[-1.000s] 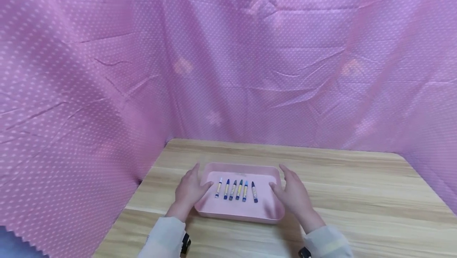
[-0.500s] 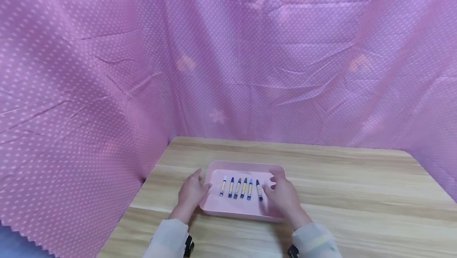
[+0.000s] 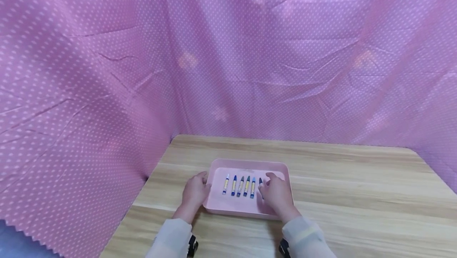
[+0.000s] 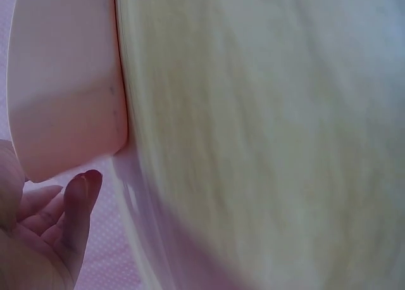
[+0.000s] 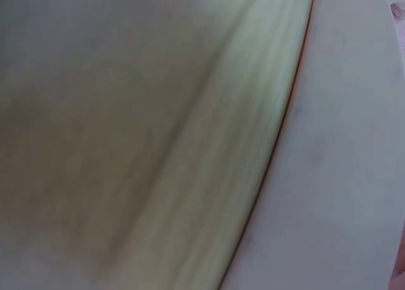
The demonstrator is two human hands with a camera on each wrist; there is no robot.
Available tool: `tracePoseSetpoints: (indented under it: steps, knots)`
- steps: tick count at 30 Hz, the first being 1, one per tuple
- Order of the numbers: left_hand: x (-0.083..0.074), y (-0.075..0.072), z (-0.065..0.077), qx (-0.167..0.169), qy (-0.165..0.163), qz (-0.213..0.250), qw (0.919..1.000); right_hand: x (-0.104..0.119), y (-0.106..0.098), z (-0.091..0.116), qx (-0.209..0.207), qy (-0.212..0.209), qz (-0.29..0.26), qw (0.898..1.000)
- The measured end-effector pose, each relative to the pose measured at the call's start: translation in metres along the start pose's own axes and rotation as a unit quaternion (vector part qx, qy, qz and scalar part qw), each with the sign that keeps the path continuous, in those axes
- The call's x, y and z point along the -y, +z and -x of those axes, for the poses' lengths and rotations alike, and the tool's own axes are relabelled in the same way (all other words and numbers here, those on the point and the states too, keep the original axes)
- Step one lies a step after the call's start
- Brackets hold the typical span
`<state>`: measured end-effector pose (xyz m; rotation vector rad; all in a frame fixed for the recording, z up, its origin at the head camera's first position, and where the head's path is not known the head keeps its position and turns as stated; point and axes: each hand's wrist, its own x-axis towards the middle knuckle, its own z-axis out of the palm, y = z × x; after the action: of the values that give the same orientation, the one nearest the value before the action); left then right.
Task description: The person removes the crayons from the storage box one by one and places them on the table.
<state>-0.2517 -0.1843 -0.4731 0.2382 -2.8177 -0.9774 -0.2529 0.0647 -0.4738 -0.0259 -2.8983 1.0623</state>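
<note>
Several crayons lie side by side in a pink tray (image 3: 246,212). They include a white crayon (image 3: 226,184), a blue crayon (image 3: 233,185) and a light blue crayon (image 3: 252,187). The rightmost dark crayon (image 3: 261,181) is partly covered by the thumb of my right hand (image 3: 278,195), which reaches over the tray's right side. A gap shows between that thumb and the index finger. My left hand (image 3: 194,191) is at the tray's left edge, thumb near the rim; in the left wrist view its fingers (image 4: 79,204) are loosely bent beside the tray's corner.
The tray stands on a wood-grain table (image 3: 342,194). Pink dotted cloth (image 3: 250,71) hangs behind the table and along its sides. The right wrist view mostly shows tabletop and the tray's outer wall (image 5: 329,151).
My right hand has moved left from the tray's right rim to the dark crayon. My left hand's fingers have drawn in slightly by the left rim. The view has shifted a little.
</note>
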Motion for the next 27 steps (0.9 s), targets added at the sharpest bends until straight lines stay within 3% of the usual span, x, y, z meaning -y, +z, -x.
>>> tracePoseSetpoints:
  steps: [7, 27]
  knots:
    - [0.0014, 0.0034, -0.0015, -0.001, 0.019, 0.002, 0.9998, -0.0007, 0.0046, -0.0036, 0.016, 0.019, 0.026, 0.999]
    - [0.0013, 0.0023, -0.0019, 0.012, 0.005, -0.013, 0.9998, 0.0027, 0.0053, -0.0034, 0.059, 0.089, -0.003, 0.994]
